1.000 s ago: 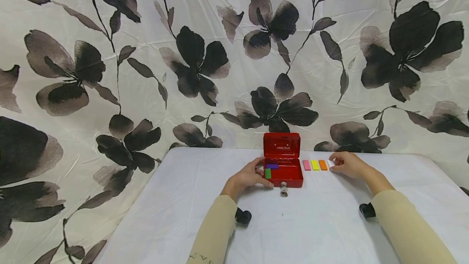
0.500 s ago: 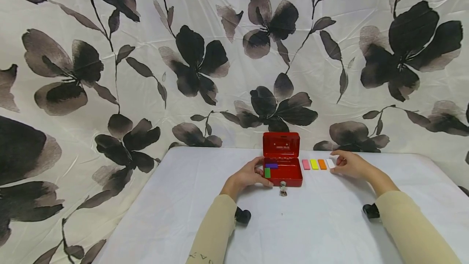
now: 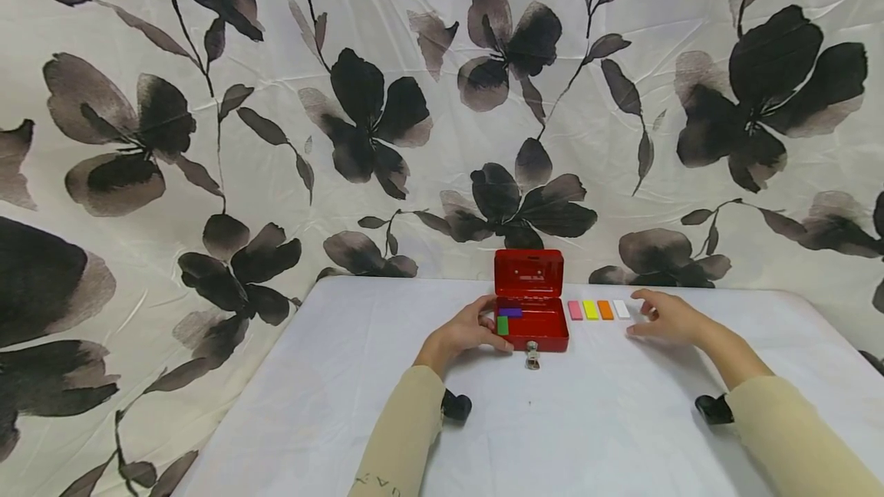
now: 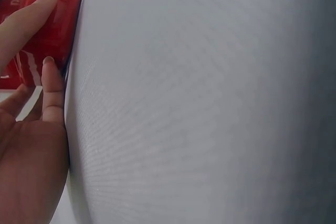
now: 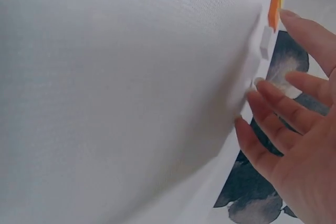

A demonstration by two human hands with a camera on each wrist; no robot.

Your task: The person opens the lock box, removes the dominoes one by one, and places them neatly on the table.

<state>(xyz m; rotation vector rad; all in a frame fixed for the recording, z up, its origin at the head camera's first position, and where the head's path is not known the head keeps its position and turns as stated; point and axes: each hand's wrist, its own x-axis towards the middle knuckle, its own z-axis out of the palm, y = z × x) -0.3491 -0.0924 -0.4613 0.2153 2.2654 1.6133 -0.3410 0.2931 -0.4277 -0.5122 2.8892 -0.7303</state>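
Note:
A red metal cash box point(image 3: 550, 333) stands on the table with its lid point(image 3: 529, 273) raised. My left hand point(image 3: 464, 332) holds the box's left front corner, thumb on the front face and fingers along the left side. Inside, at the left, lie a purple block point(image 3: 510, 313) and a green block point(image 3: 503, 326). To the right of the box is a row: a pink block point(image 3: 575, 311), a yellow block point(image 3: 590, 310), an orange block point(image 3: 605, 310) and a white block point(image 3: 621, 310). Just right of the white block, my right hand point(image 3: 673, 318) hovers with spread fingers, holding nothing.
A white cloth covers the table point(image 3: 532, 436). Behind it hangs a floral curtain point(image 3: 414, 136). The box's metal latch point(image 3: 532, 355) hangs down in front. A black wrist camera point(image 3: 714, 409) sits at my right sleeve, another at the left.
My right hand has let go of the white block and drawn back to the right. The white block now lies fully visible at the end of the row. The left hand stays on the box.

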